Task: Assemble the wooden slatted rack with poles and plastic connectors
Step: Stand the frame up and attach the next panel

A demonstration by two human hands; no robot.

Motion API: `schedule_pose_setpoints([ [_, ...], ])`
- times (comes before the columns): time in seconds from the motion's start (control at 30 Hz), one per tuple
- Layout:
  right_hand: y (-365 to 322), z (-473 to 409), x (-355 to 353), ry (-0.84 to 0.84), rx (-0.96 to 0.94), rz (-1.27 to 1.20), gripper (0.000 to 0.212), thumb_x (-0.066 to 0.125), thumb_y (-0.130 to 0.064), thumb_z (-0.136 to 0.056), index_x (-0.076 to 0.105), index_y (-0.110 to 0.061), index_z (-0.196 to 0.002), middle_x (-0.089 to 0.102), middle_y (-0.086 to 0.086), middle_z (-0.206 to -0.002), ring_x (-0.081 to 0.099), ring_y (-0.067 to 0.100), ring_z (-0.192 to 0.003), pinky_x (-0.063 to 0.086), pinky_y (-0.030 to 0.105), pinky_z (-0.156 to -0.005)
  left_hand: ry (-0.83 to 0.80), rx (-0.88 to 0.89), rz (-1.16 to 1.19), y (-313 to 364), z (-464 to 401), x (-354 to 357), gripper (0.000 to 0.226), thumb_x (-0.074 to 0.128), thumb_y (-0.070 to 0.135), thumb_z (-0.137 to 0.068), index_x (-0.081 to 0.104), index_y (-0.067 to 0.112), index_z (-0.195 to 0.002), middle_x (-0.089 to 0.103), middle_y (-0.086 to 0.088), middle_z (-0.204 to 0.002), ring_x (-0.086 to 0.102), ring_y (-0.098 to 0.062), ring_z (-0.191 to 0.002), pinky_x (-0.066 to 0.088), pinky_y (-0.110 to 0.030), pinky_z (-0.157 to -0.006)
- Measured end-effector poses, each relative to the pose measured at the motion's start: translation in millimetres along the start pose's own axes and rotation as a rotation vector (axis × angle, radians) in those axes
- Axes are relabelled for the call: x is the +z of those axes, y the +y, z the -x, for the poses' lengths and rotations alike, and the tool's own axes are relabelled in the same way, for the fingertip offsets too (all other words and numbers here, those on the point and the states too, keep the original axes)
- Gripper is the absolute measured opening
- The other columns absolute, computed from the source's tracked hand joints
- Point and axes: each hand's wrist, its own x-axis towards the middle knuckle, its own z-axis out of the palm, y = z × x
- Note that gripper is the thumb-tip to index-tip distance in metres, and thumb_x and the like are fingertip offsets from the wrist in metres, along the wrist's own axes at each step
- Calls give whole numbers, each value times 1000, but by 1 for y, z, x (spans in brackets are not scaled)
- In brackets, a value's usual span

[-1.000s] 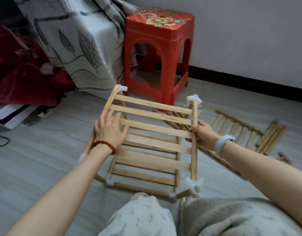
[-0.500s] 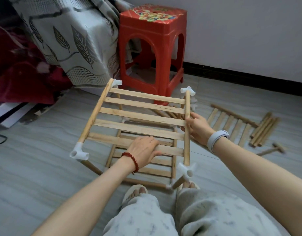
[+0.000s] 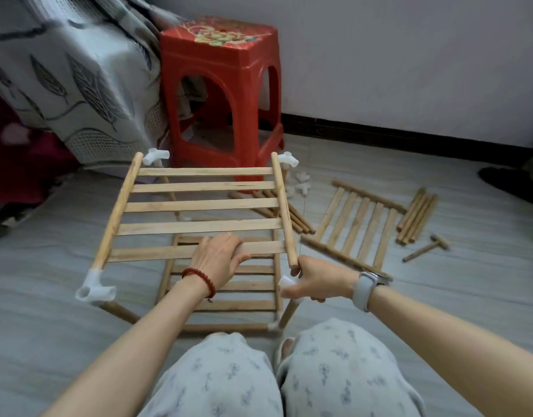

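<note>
The half-built rack (image 3: 199, 224) stands on the floor in front of the person's knees: an upper slatted shelf (image 3: 202, 206) raised on poles above a lower slatted shelf (image 3: 229, 296). White plastic connectors cap three upper corners; the near-right end of the right side rail (image 3: 284, 212) is bare and sits just above the loose connector (image 3: 287, 281). The left hand (image 3: 217, 260) rests on the nearest slat, fingers curled over its far edge, steadying the shelf. The right hand (image 3: 316, 279) grips that connector, which seems to sit atop the near-right upright pole (image 3: 289, 311). To seat the joint well, it likely pays to line the socket up with the rail end first, then push straight along the rail while the left hand braces, avoiding any twist that could pop the other corners loose. A spare shelf (image 3: 358, 224), loose poles (image 3: 415, 215) and a small wooden mallet (image 3: 427, 246) lie to the right.
</note>
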Motion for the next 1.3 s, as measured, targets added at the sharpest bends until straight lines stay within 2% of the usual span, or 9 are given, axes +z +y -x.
schedule_pose_setpoints([
  [0.13,3,-4,-21,114,-142,74,22,66,-25,-81,44,-26,-81,51,-5,-82,50,9,-68,41,18,-56,79,-37,31,4,-4,-2,34,47,37,-95,54,15,-119,58,-2,-108,53,-19,-99,38,-31,-86],
  [0.2,13,-10,-30,168,-162,109,24,63,-19,-83,47,-23,-100,49,4,-103,48,19,-89,43,27,-74,129,-56,22,9,-12,-2,32,47,38,-95,56,14,-115,59,-2,-104,53,-20,-95,37,-30,-81],
  [0.3,26,-17,-30,321,-110,0,62,64,-21,-85,32,-17,-139,40,7,-133,45,21,-111,40,28,-89,168,-73,-3,18,-23,0,31,48,39,-94,57,14,-111,59,-4,-100,56,-24,-88,38,-30,-71],
  [0.5,30,-30,-8,599,-90,-326,42,69,-41,-79,46,-22,-109,56,-5,-98,51,6,-83,34,17,-58,234,0,-76,25,-30,4,20,73,23,-80,66,4,-86,60,-10,-71,57,-28,-57,39,-29,-46],
  [0.63,38,-33,-15,517,-184,-438,40,65,-30,-86,52,-12,-119,60,1,-102,57,18,-94,46,28,-78,243,-26,-50,24,-34,9,21,68,22,-84,65,3,-91,60,-12,-76,57,-30,-64,44,-35,-55],
  [0.7,45,-30,-16,432,-199,-527,55,63,-24,-88,42,-17,-138,55,-6,-119,49,11,-116,41,34,-102,248,-41,-33,24,-36,10,22,66,23,-85,64,3,-93,60,-13,-78,57,-32,-67,43,-35,-57],
  [0.77,51,-29,-15,362,-219,-591,57,60,-22,-91,35,-29,-141,48,-23,-121,40,2,-122,32,33,-108,265,-33,-19,25,-38,8,20,69,20,-83,65,2,-91,59,-14,-75,57,-32,-64,42,-34,-55],
  [0.93,52,-26,-15,238,-223,-651,39,49,-20,-96,41,-51,-117,45,-38,-112,43,-16,-107,35,10,-88,284,-34,-19,22,-37,10,20,69,20,-83,64,2,-89,57,-13,-74,56,-31,-64,43,-35,-57],
  [1.3,38,-30,0,432,-232,-599,35,31,-16,-102,40,-22,-135,45,-25,-106,44,-14,-95,30,-8,-73,294,-13,-46,23,-33,11,23,81,14,-69,64,1,-78,56,-11,-62,55,-27,-51,44,-33,-47],
])
